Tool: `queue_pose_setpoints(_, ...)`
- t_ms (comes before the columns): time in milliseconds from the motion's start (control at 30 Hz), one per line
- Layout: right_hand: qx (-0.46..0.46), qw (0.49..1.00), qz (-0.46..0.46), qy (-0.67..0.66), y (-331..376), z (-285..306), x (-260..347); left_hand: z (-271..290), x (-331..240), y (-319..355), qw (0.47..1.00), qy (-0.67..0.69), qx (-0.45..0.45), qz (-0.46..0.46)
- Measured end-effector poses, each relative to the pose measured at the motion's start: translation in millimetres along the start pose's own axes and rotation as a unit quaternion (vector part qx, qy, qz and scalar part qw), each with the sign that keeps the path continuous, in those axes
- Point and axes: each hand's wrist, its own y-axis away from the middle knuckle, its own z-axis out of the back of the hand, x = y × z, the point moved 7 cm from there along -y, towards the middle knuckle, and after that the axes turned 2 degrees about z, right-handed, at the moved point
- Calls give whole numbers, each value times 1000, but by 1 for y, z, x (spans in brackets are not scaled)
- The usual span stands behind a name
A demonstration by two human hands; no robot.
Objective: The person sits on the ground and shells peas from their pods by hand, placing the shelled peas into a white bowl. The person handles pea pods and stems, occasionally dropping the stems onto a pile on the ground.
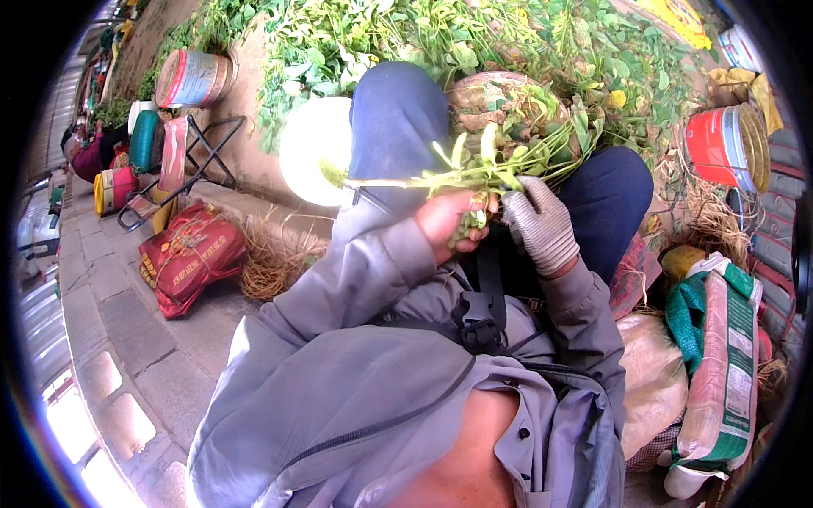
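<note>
A leafy green bean stalk (440, 180) with pods lies across in front of me at knee height, its bare stem end pointing left. My left hand (453, 222), bare, is curled closed around several green bean pods (472, 222) just below the stem. On my right hand (539, 224) is a grey ribbed glove; its fingers are pinched together at the stalk, close beside the left hand. What lies between the gloved fingertips is partly hidden. Pods (489, 144) stand up from the stalk above both hands.
A bright white round tub (318, 152) stands by my left knee. Ahead are a heap of bean plants (356, 38) and a round woven basket (495, 78). Left are a folding chair (207, 152), a paint bucket (196, 79) and a red bag (195, 258). A red bucket (720, 148) and sacks (720, 364) are right.
</note>
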Motion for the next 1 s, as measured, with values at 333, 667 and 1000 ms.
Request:
queue_pose_setpoints(333,-38,978,149,141,9,-4,38,3,1,4,995,-36,-89,32)
queue_pose_setpoints(667,-11,967,182,176,9,-6,40,7,2,-1,994,-59,-88,-1)
queue_pose_setpoints(1000,-14,987,111,113,6,-3,35,1,1,2,998,-45,-36,-9)
